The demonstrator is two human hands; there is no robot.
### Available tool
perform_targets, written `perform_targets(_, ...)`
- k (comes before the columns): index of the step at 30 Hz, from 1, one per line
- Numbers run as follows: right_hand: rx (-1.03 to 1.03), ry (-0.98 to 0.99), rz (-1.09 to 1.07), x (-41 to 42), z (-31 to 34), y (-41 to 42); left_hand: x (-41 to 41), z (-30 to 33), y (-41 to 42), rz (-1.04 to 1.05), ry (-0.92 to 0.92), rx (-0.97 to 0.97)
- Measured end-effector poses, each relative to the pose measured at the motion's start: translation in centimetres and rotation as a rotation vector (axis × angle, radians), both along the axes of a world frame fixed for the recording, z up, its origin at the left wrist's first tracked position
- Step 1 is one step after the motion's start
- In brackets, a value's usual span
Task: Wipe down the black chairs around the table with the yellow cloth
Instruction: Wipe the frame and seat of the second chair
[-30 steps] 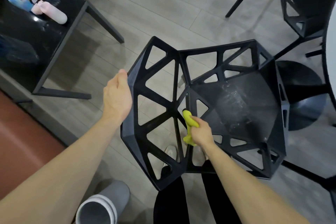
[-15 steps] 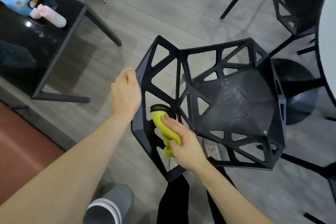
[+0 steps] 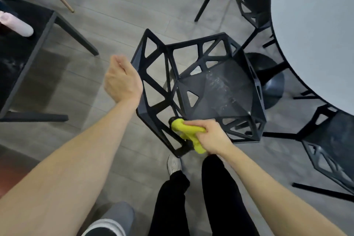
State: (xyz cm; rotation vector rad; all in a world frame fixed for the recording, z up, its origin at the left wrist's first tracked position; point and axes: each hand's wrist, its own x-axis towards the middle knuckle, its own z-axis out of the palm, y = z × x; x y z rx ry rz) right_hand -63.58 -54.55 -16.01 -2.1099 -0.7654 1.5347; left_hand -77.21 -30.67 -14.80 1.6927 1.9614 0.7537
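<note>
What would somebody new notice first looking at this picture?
Probably the bright yellow cloth, gripped in the right hand against the near edge of the black chair with triangle cutouts at centre. Next, the left hand, blurred beside the chair's back. A pale round table fills the upper right.

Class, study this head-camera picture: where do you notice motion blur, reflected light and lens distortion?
Head view: the left hand is smeared by motion blur, while the right hand gripping the yellow cloth is sharper; pale sheen streaks the black chair seat; the wide lens bows the white table edge.
</note>
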Motion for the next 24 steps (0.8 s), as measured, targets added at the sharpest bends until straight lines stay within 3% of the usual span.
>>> perform_targets(2, 0.157, 0.078, -0.102, -1.8, 0.8, 2.6, -0.2, 0.1, -0.3, 0.035, 0.006, 0.033)
perform_targets(5, 0.296, 0.134, 0.087, -4.5, 1.0, 1.6, -0.2, 0.2, -0.4, 0.010, 0.032, 0.020)
perform_targets(11, -0.122, 0.029, 0.124, -0.3, -3.5, -5.3, -2.9, 1.1, -3.3, -0.185, -0.058, -0.149)
perform_targets(15, 0.167, 0.048, -0.042, -1.9, -1.1, 0.8, -6.4, 1.9, -8.6, -0.326, -0.015, -0.392)
perform_targets(19, 0.479, 0.043, 0.228, -5.8, 1.7, 2.1, -7.0, 1.7, -10.4, -0.255, -0.104, -0.512)
perform_targets(21, 0.515, 0.052, 0.273, -6.0, 1.4, -2.7, -6.9, 1.6, -10.2, -0.194, -0.160, -0.547)
perform_targets(24, 0.405, 0.143, 0.236, -3.3, 0.0, -8.3, -6.5, 1.4, -10.7, -0.122, -0.207, -0.551)
